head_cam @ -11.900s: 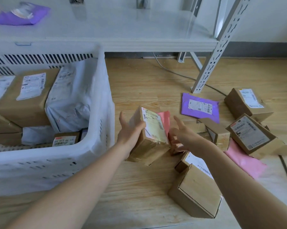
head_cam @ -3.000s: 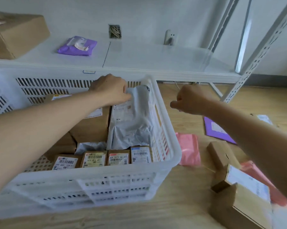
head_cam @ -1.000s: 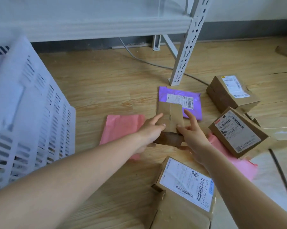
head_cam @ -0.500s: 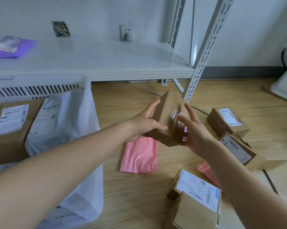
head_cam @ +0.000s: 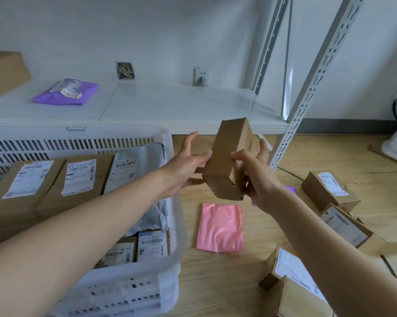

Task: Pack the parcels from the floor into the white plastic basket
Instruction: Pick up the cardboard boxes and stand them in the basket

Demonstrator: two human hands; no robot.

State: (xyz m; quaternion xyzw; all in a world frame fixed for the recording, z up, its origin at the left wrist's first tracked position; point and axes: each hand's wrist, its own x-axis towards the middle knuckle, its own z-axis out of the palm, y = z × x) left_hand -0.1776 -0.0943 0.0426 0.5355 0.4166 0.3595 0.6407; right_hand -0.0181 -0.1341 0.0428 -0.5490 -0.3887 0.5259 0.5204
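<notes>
Fingers of left hand (head_cam: pixel 181 170) and right hand (head_cam: pixel 259 179) curl round small brown cardboard box (head_cam: pixel 227 159), gripping opposite sides. Box held tilted in air, just right of white plastic basket (head_cam: pixel 170 225), above pink mailer bag (head_cam: pixel 220 227) on floor.

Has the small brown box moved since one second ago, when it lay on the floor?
Yes. The small brown box is now lifted off the wooden floor, held between both hands beside the white basket.

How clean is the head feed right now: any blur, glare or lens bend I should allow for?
Head view: soft daylight with faint shadows; the shelf upright leans from wide-angle distortion; the shelf top carries a pale sheen; the held cardboard box is fairly sharp, while labels in the white basket are too soft to read.
</notes>
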